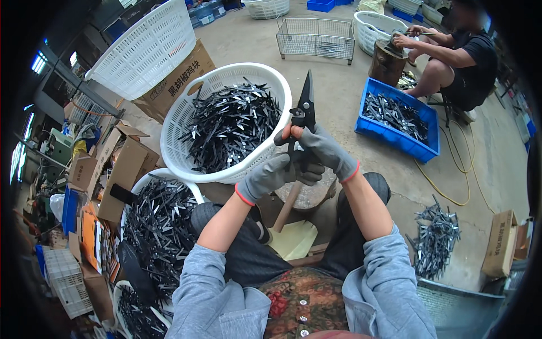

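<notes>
A pair of black shears [305,104] points blade-up in front of me, with a bright pivot near the middle. Around its lower part are both of my hands, in grey gloves with red cuffs. My left hand [266,178] is closed on the handle end from the left. From the right, my right hand [333,151] grips it too, thumb across the part below the pivot; a bare fingertip shows there. The palms hide most of the handles. Below my hands, a wooden tool handle [288,204] leans against a round block [310,194] between my knees.
White baskets [169,141] of dark blades stand ahead and left [199,191]. Blades fill a blue crate [395,144] at right, and a pile [435,240] lies on the floor. Another person [471,56] sits working at a stump [387,63]. A yellow hose [451,204] and cardboard boxes [499,243] lie right.
</notes>
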`<state>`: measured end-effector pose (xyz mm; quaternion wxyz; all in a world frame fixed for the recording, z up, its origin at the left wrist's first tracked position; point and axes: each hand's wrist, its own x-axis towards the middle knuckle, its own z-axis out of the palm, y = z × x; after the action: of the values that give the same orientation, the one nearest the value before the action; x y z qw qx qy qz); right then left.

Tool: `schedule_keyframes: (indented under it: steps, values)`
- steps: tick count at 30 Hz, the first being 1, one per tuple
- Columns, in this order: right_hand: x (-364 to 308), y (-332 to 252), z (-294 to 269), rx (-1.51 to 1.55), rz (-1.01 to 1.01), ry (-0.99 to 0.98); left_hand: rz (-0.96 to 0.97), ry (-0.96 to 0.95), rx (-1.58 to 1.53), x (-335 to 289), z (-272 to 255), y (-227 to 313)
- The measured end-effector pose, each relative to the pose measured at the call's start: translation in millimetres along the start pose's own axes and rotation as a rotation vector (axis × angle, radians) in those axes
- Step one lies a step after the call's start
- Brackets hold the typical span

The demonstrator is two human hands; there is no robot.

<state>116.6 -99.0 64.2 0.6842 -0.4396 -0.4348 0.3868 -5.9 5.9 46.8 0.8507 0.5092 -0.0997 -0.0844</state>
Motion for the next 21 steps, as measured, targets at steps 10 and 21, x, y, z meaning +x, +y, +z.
schedule_keyframes:
  steps: [10,21]
  values:
    - [0,73,-1,-0.348,0.170,0.532,0.082,0.559,1.054,16,-16,-33]
    - [-28,-7,-99,-0.353,0.016,0.881,-0.215,0.821,1.606,9,-55,-61]
